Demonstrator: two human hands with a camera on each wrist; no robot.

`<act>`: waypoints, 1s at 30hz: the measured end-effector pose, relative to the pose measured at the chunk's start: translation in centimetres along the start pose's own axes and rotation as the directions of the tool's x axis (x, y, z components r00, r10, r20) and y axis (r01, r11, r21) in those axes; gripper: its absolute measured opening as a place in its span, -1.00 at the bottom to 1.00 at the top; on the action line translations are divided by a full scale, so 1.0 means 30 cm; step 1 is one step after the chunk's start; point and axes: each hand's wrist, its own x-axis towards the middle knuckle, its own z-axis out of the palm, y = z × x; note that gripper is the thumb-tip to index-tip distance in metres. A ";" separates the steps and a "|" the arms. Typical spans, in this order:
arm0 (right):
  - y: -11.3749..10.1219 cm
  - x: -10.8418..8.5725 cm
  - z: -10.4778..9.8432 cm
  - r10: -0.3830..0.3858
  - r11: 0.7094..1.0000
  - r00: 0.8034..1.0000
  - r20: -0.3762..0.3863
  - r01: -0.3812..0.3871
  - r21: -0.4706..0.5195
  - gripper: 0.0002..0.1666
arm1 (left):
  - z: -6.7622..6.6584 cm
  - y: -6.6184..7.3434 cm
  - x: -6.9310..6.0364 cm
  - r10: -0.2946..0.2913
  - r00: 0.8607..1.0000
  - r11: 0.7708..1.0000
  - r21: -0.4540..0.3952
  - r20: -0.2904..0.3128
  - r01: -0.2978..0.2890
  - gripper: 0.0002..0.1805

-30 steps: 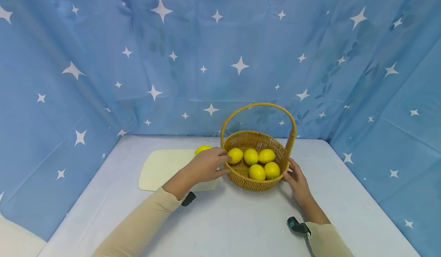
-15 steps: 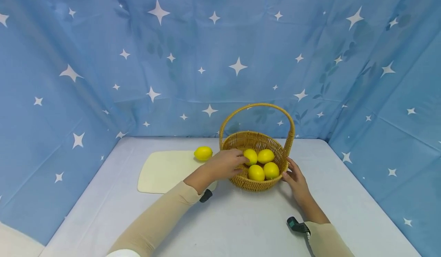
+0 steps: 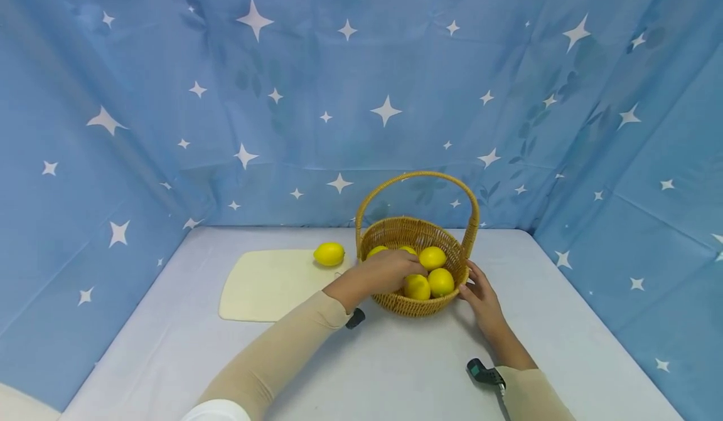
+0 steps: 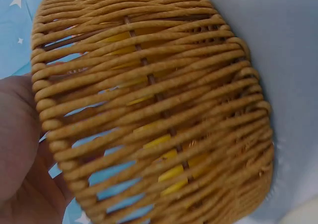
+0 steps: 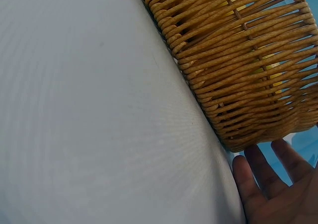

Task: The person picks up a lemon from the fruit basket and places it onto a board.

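Farther over the wicker basket (image 3: 415,309) the left hand (image 3: 388,271) has been shifted, and the leftmost lemon (image 3: 376,251) is partly uncovered. Five lemons (image 3: 432,258) are held in the basket; whether one is gripped by the left hand cannot be told. The basket's right side is touched by the right hand (image 3: 483,300), fingers spread. Another lemon (image 3: 329,254) is seen at the far right corner of the cutting board (image 3: 265,286).

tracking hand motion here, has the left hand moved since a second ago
Yes, rightward: in the head view the left hand has gone from overlapping the pale board's right edge to beyond it, over the basket.
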 end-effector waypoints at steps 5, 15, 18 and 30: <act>-0.071 -0.020 0.010 0.000 1.000 1.000 0.014 0.000 -0.010 -0.26 | 0.015 -0.001 0.013 0.012 0.999 0.999 -0.037 0.052 -0.010 -0.39; -0.104 -0.029 0.013 0.023 0.999 1.000 0.006 -0.023 -0.046 -0.27 | 0.017 0.000 0.040 -0.030 0.989 0.997 -0.065 0.148 0.040 -0.32; -0.102 -0.028 0.014 0.027 0.999 1.000 0.007 -0.026 -0.039 -0.27 | 0.018 -0.001 0.046 -0.054 0.981 0.994 -0.085 0.189 0.071 -0.31; -0.101 -0.025 0.013 0.017 0.999 1.000 0.002 -0.017 -0.042 -0.26 | 0.029 -0.009 0.054 -0.076 0.978 0.994 -0.056 0.194 0.089 -0.50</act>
